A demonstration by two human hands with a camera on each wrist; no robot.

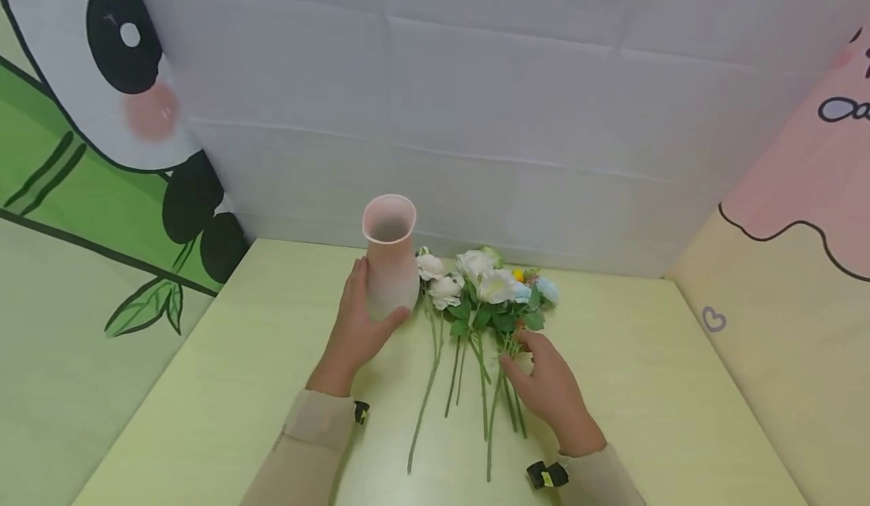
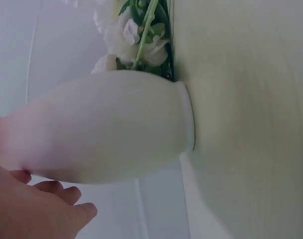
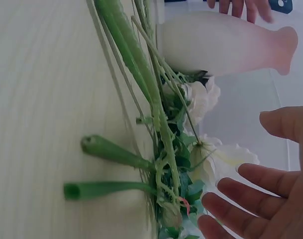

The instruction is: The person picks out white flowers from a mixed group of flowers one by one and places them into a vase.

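Beige fabric sleeves nearest. Left hand loosely spread against narrow-necked pink-to-white vase, seemingly ceramic, upright on pale-yellow counter: likely rigid, breakable; cup body. Right hand spread, ungripping, near leafy white-and-blue flowers: probably light; pinch stems.

From my end, 12 o'clock = back wall, along far edge of the tbl; L wall at 9, R wall at 3. Vase stands on tbl, approx 11 o'clock from the stems. Blooms lie just beside it at its 3 o'clock, stems running twd 6. I've got L hand at vase's 8 o'clock side, thumb in front. My R hand is at the stems' 3 o'clock, fingertips nr blooms; contact unclear.
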